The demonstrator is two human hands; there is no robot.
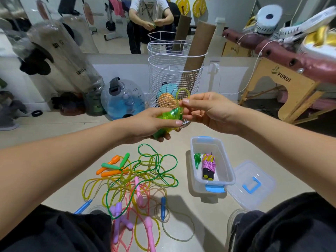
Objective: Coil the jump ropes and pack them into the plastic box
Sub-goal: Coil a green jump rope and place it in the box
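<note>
Dark-trousered knees (54, 231) framed the bottom of the view as a seated person worked above a tiled floor (181, 135). Between the knees lay a tangle of loose jump ropes (131, 182) in green, yellow and pink, with orange, green, blue, pink and purple handles scattered through it. The left hand (151, 124) gripped a bundle of green jump rope (169, 117), its fingers curled under the coil and handles. Just beside it, the right hand (209, 111) pinched a loop of the same green cord between thumb and forefinger, the loop standing up above the fingertips. To the right of the tangle stood the clear plastic box (225, 160) with blue latches, open, holding a coiled purple rope with black handles (208, 166) and a small green piece (197, 160) alongside it. The box's lid (252, 184), with a blue handle, lay on the floor touching the box's right side. Behind the hands stood a white wire basket (174, 73) holding cardboard tubes and balls, near a wall mirror (109, 24) that reflected the seated person.
</note>
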